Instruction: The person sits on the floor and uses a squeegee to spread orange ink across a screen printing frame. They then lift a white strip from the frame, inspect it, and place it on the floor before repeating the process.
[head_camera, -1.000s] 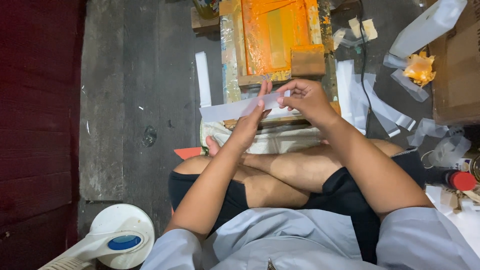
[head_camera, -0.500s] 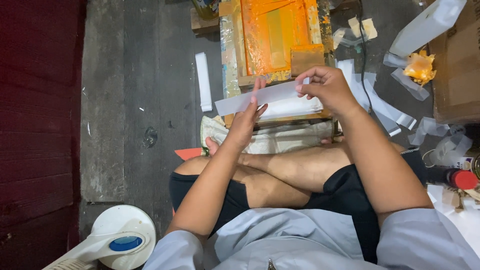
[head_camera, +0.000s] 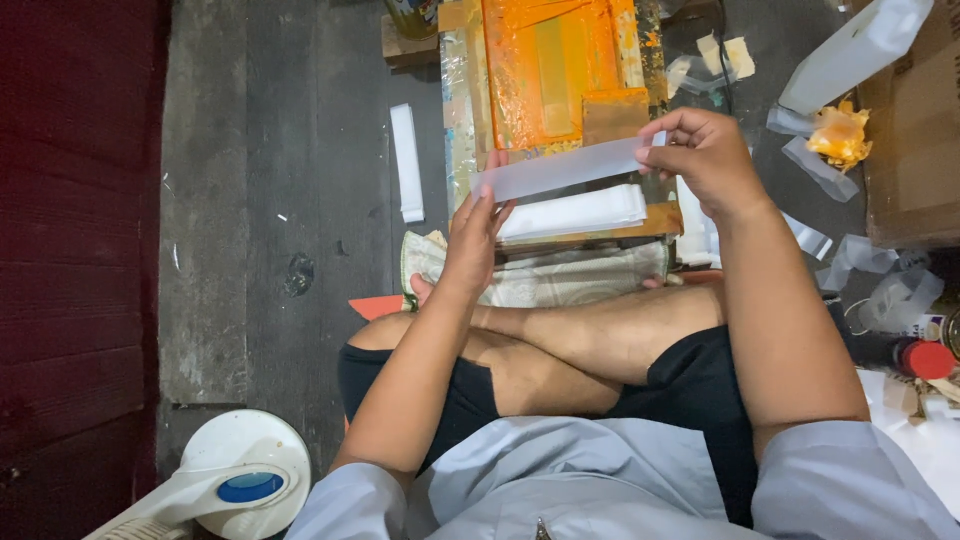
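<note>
Nearest the camera sits a white fan base (head_camera: 235, 480) with a blue button, on the floor down and left of the person's crossed legs. Beyond the knees lies a folded patterned cloth (head_camera: 560, 278), and just past it a stack of white strips (head_camera: 572, 212) rests on the near edge of the low work board (head_camera: 462, 130).

Just above that stack, a single translucent white strip (head_camera: 560, 168) is held stretched in the air, tilted so its right end sits higher than its left. The left hand (head_camera: 472, 238) takes the strip's lower left end: its fingers are raised and pressed together against that end, with the thumb side hidden, so the exact pinch cannot be told. The right hand (head_camera: 708, 160) closes on the strip's right end, thumb and curled fingers clamped over it.

The strip's long edges run free between the two hands, touching nothing; the stack sits just below it and the orange paint-smeared plate (head_camera: 545, 60) lies just beyond it on the board. Left of the strip the dark floor is open out to one loose white strip (head_camera: 406, 162). Right of it the room is crowded: scraps of clear film (head_camera: 822, 170), an orange crumpled wad (head_camera: 838, 135) and a cardboard box (head_camera: 915, 150) stand near the right hand.
</note>
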